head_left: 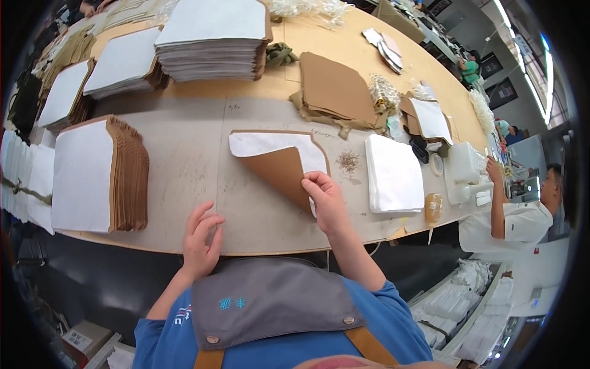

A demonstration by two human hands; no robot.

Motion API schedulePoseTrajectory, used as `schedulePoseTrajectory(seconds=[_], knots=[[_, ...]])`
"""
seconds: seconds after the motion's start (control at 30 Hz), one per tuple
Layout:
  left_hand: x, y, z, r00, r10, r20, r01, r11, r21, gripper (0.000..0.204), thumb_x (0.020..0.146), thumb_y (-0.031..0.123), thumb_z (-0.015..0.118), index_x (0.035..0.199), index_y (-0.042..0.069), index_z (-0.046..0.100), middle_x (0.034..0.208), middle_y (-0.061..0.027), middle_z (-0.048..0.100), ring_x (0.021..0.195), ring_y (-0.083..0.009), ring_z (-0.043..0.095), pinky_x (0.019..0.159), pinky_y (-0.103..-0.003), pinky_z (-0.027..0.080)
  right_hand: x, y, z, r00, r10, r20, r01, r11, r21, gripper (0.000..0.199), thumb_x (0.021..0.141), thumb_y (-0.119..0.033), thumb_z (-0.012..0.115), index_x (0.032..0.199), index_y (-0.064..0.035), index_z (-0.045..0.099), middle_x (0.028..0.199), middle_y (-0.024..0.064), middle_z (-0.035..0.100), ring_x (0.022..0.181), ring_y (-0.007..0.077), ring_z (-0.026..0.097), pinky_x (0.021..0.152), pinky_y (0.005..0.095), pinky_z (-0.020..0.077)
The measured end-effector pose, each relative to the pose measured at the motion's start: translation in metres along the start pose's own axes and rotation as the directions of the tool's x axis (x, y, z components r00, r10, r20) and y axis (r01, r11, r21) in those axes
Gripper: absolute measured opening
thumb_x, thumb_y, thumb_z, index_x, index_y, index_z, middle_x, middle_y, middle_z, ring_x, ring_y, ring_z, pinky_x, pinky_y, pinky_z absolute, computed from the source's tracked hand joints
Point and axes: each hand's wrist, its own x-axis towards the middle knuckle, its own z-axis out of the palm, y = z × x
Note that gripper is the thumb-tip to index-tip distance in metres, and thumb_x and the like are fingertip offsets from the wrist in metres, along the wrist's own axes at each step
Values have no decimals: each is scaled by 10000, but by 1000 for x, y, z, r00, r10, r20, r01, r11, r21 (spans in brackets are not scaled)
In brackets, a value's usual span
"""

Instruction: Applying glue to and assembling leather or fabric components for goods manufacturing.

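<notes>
In front of me a thin brown panel (pixel 275 173) lies on the grey work surface, its near corner turned up diagonally over a white layer (pixel 270 142). Brown edging shows along the far and right sides of that white layer. My right hand (pixel 327 202) pinches the raised corner at its right end between thumb and fingers. My left hand (pixel 203 238) is held near the table's front edge, left of the panel, fingers apart and nothing in them. Right of the panel sits a neat stack of white sheets (pixel 394 174).
Brown-edged white panels are piled at left (pixel 83 175), with a taller pile (pixel 212 27) behind. Brown panels (pixel 337 89) lie at the far middle. A bottle of amber liquid (pixel 433 209) stands near the right edge. A co-worker in a white shirt (pixel 516 224) is at the right.
</notes>
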Motion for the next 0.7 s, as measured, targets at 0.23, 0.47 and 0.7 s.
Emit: schedulePoseTrajectory(seconds=[0.23,0.47,0.7], knots=[[31,10,-9,1000,-12,16,12,1000,-19,212,924,-30,630,1123,32,669,1438,-182,522,1116,-275,659,968,-375,518,-3,2,-3,999,22,49,-21,1000,-20,114,988,-71,657,1084,-12,676,970,-10,689,891,47,597,827,205,453],[97,19,5,984,160,76,-165,985,53,279,906,21,698,1182,53,677,1442,-147,543,1151,-299,636,979,-393,518,-16,6,6,996,28,87,-11,982,-189,109,997,-106,656,1084,-45,680,886,-41,670,781,33,589,689,224,466],[89,17,1,978,-2,211,-1,1000,15,344,912,11,670,1252,67,658,1480,-143,521,1271,-312,572,1064,-412,465,-27,6,16,844,-339,415,535,512,-672,161,884,-143,754,1027,-96,699,935,39,712,845,209,672,810,332,486]])
